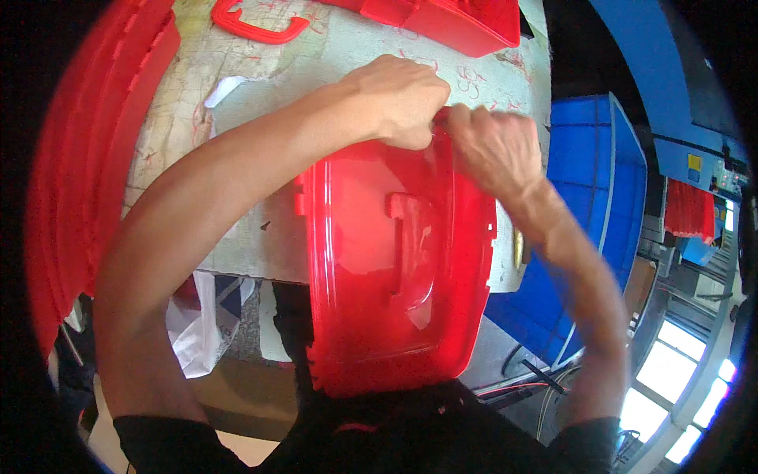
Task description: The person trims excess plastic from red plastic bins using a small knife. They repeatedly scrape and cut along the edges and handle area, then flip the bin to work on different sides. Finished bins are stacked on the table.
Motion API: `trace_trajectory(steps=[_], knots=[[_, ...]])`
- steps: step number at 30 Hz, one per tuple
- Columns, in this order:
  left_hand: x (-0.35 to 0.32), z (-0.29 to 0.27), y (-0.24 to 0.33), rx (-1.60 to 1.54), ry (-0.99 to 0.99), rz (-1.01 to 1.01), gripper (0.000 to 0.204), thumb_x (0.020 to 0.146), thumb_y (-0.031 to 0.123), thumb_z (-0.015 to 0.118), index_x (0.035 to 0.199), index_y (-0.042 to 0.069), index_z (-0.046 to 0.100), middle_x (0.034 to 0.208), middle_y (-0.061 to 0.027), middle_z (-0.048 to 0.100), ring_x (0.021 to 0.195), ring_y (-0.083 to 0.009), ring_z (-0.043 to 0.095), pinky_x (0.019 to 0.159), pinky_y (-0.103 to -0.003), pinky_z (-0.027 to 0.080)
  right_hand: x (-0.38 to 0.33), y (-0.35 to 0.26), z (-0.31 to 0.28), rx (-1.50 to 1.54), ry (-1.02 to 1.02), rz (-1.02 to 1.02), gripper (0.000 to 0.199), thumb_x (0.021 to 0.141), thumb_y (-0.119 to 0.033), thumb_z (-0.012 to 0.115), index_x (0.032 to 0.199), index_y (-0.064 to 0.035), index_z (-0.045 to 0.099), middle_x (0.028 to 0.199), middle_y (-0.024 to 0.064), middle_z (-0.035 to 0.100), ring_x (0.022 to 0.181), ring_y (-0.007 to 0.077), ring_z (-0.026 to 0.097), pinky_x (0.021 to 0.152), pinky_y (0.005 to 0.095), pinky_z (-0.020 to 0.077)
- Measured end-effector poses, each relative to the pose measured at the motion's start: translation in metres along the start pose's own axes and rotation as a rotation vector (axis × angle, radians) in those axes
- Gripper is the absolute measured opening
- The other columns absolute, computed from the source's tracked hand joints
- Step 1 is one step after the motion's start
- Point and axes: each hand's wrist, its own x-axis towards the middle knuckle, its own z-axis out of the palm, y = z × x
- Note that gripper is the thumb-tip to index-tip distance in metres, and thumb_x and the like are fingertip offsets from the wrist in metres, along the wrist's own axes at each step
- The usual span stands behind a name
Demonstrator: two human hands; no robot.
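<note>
A glossy red plastic lid point(355, 237) with a moulded handle point(414, 253) in its middle lies lengthwise in front of me. Its near end reaches past the table edge to my body. At its far end my left hand point(407, 99) is closed in a fist over the rim, knuckles up. Close beside it, my right hand point(497, 146) has its fingers curled round the far right corner. A bit of red rim shows between the two hands. The undersides of my fingers are hidden.
Stacked red plastic parts point(103, 118) rise at the left. On the marked worktable point(260, 142) lie a loose red handle point(260, 28) and a white scrap point(233, 88). A red box point(466, 24) stands at the far edge. Right of the table is a blue crate point(580, 182).
</note>
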Motion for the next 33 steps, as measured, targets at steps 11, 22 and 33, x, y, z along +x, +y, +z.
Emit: trace_trajectory(steps=[11,22,33], knots=[[0.007,-0.009,0.01,-0.005,-0.134,-0.032,0.023,0.069,0.019,0.066,0.071,-0.004,0.068,0.075,-0.0282,0.065,0.077,-0.0454,0.066,0.069,-0.052,0.053,-0.006,0.015,-0.003,-0.128,0.116,-0.322,0.015,0.085,-0.016,0.064,0.072,-0.0108,0.066,0.069,0.0048,0.069,0.064,0.0184,0.071,0.055,0.0318,0.0552],[-0.007,-0.017,0.008,0.0,-0.133,-0.088,0.034,0.081,0.033,0.073,0.081,-0.002,0.072,0.081,-0.0274,0.068,0.084,-0.046,0.068,0.076,-0.052,0.054,-0.025,-0.009,0.015,0.184,0.188,0.029,0.021,0.095,-0.023,0.063,0.08,-0.0081,0.058,0.069,0.0111,0.068,0.06,0.0233,0.07,0.053,0.0335,0.0546],[-0.008,-0.016,0.013,0.037,-0.122,-0.111,0.027,0.079,0.025,0.069,0.077,-0.001,0.072,0.079,-0.0283,0.068,0.082,-0.0462,0.068,0.076,-0.053,0.054,-0.016,-0.002,-0.001,0.295,-0.055,0.098,0.014,0.088,-0.013,0.06,0.08,-0.006,0.07,0.071,0.0145,0.071,0.061,0.0257,0.072,0.054,0.0374,0.055]])
